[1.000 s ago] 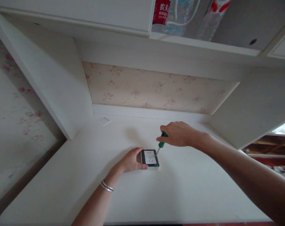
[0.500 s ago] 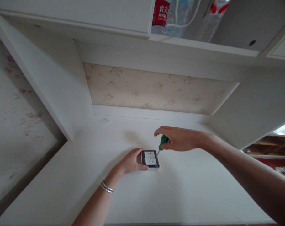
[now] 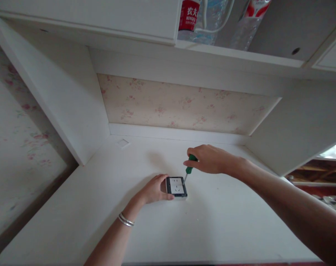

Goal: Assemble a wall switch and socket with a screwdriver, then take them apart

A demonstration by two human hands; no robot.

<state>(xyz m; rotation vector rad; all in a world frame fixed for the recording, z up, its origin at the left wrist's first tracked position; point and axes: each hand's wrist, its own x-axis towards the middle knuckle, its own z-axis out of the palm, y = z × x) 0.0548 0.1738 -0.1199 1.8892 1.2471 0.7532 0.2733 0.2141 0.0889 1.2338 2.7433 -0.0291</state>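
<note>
Since the frame half a second earlier, the right hand (image 3: pixel 212 159) has closed back over the screwdriver (image 3: pixel 189 169) and turned slightly. The left hand (image 3: pixel 154 190) and the socket (image 3: pixel 176 185) have not shifted.

Current state:
- The socket lies face up on the white desk (image 3: pixel 217 221), near its middle.
- The left hand grips the socket's left side. The fingers are curled against the edge and the thumb lies along the near edge.
- The right-hand fingers are wrapped fully round the green handle. The shaft slants down and its tip meets the socket's right edge.

Progress, as a judgement: the tool is engaged and being turned at the right edge. The white face plate sits in its dark frame, so nothing appears detached yet. Whether any screw is loose cannot be told.

Legible markings: a bottle (image 3: pixel 189 14) on the shelf above carries a red label reading "农夫" and "NONGFU". No print on the socket is readable.
</note>
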